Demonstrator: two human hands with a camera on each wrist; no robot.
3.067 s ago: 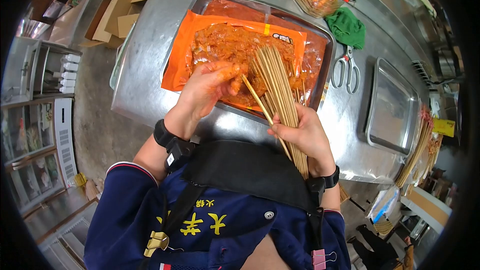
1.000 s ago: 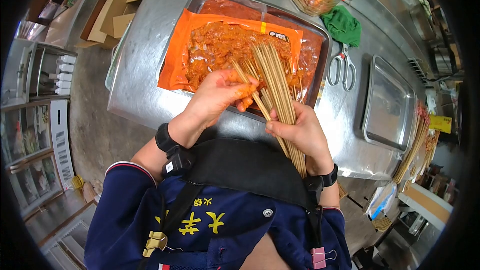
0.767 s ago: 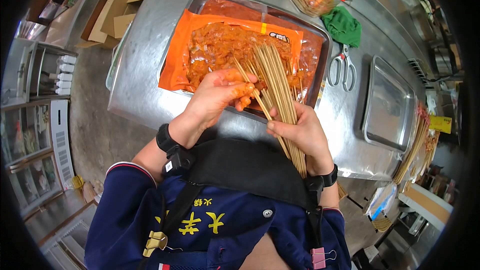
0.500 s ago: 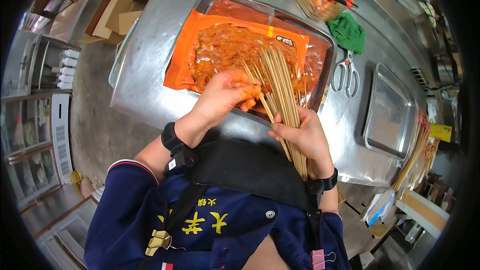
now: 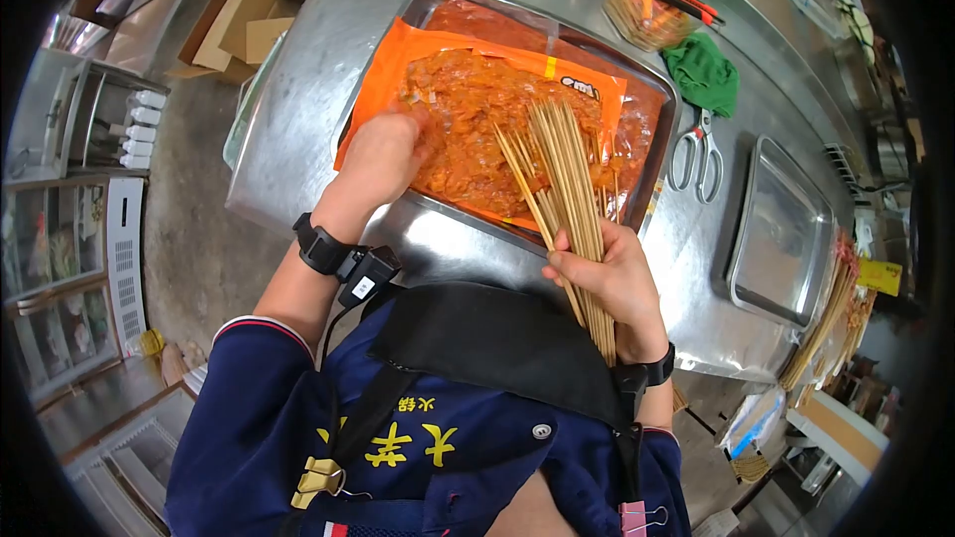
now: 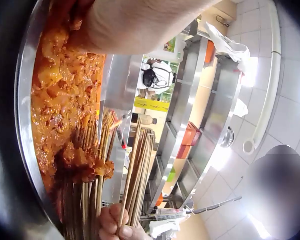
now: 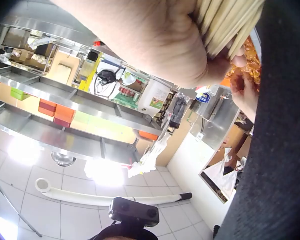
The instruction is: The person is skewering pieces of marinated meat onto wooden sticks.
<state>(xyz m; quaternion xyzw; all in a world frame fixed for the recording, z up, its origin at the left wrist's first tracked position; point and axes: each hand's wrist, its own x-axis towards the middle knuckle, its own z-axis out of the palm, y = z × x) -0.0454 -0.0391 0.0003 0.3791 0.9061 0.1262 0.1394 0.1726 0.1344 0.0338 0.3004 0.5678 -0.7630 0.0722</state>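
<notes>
Meat-picking looks like the step in hand: my left hand (image 5: 383,154) reaches into the orange-red marinated meat pieces (image 5: 477,114) in the rectangular steel tray (image 5: 453,211); whether it grips a piece I cannot tell. My right hand (image 5: 612,278) clutches the fanned bundle of thin bamboo skewers (image 5: 567,179) above them. The next move calls for a firm pinch and one skewer tip singled out.

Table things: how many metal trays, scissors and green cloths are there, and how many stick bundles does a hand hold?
Metal trays: 2 (meat tray, empty tray)
Scissors: 1
Green cloth: 1
Stick bundle in the right hand: 1
Total: 5
</notes>
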